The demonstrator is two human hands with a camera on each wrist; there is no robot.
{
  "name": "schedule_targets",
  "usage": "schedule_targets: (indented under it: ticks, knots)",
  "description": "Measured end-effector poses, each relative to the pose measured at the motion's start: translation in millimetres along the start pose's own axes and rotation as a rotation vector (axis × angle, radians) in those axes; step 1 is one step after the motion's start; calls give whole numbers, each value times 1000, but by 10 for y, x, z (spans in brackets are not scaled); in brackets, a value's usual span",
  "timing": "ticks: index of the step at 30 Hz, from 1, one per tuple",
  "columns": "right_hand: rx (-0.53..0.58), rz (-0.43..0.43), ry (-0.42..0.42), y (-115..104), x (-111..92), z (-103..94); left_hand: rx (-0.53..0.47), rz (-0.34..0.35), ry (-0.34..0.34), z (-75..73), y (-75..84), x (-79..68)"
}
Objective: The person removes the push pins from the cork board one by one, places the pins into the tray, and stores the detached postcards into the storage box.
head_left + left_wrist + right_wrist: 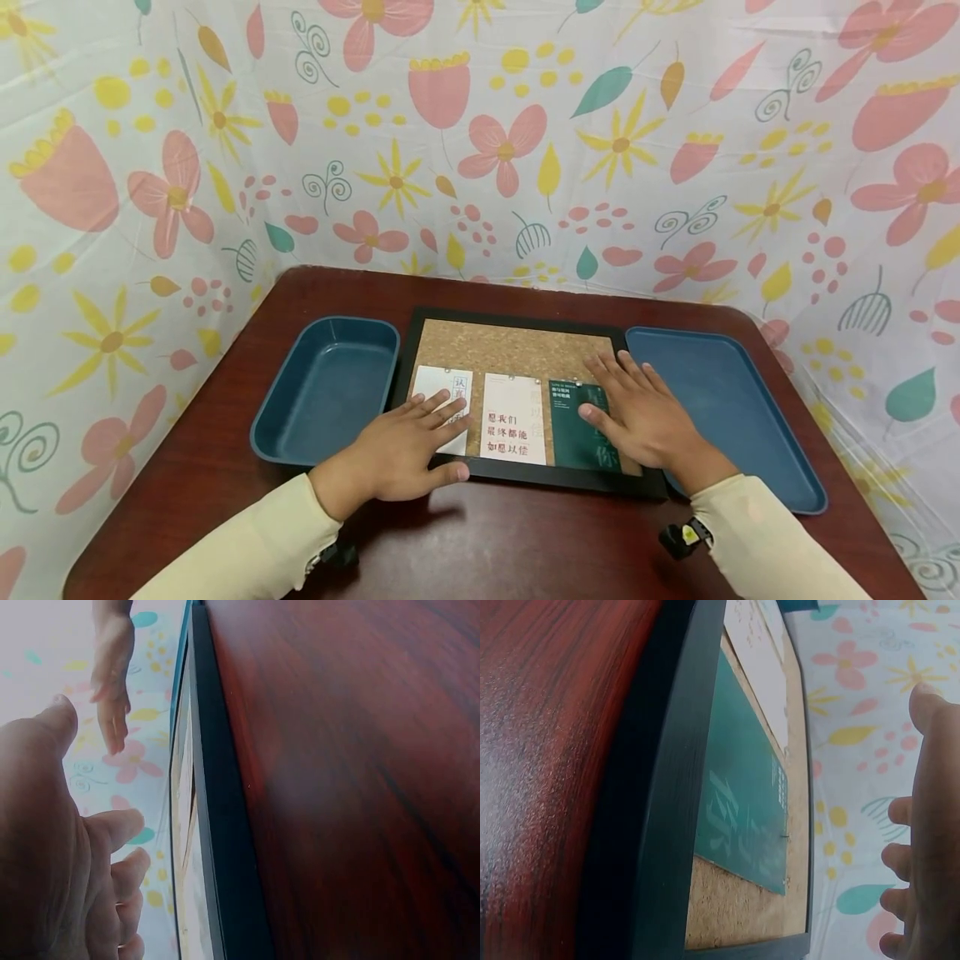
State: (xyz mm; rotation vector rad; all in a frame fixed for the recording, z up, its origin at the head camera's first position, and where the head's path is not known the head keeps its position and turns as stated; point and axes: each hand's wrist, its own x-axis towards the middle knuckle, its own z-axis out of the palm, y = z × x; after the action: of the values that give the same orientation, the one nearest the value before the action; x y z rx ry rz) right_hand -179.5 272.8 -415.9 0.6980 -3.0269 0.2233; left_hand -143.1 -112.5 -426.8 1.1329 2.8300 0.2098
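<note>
At the centre of the head view, a cork board (510,337) lies on the table (525,533), bearing a white card (431,382), a red-lettered card (513,408) and a green card (564,425). The left hand (401,450), fingers loosely extended, hovers over the white card (partly hiding it); right of centre, the right hand (648,412) hovers likewise, flat and unclenched, beside the green card.

Two blue trays, table and printed cloth backdrop.
Deep, round-cornered blue rectangular tray (330,392), near the left edge of a glossy, dark reddish-brown, wood-grained table (525,542); shallow, flat blue rectangular tray (720,392), near the right edge; white cloth backdrop (480,92), hung around back and sides (pink flowers, yellow blooms, teal leaves, grey-green spirals), lightly creased.
</note>
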Motion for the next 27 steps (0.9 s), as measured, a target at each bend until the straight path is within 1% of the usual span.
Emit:
schedule_targets:
  ticks: [4,9,15,23,27]
  knots:
    - [-6,3,-3,0,18,13,-6,1,1,35,46,1]
    - [2,-9,19,9,23,25,-26,-1,11,83,104,6]
    - [7,-15,26,-15,37,8,-19,-1,23,132,129,-17]
    - [31,-4,20,-89,128,15,-58,-25,-39,234,128,-60]
    - [32,-15,9,-124,170,38,-69,-27,-47,278,119,-76]
